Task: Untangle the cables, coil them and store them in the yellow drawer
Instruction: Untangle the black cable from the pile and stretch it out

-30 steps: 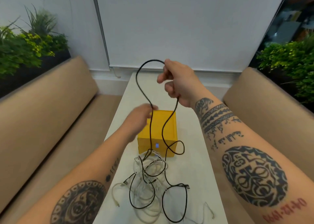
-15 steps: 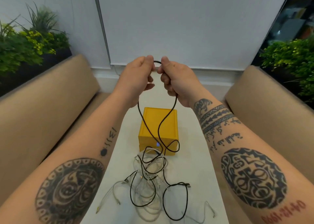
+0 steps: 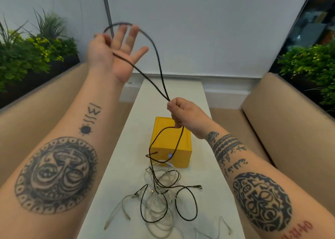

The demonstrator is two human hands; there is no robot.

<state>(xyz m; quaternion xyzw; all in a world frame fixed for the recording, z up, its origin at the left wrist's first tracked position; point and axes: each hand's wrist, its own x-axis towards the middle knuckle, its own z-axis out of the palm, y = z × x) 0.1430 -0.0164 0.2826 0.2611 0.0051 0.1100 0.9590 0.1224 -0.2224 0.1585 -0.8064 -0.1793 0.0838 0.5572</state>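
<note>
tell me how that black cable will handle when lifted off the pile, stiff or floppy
Likely floppy: the black cable droops in loose curves between the left hand and right hand. Probably light, since the right hand's pinch carries it. It may drag the white cables along, as its lower loops lie tangled among them.

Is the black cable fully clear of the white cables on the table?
No: below the right hand the black cable runs down into the white cables, its loops tangled among them.

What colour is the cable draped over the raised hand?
Solid black; the cable shows best in head view.
</note>
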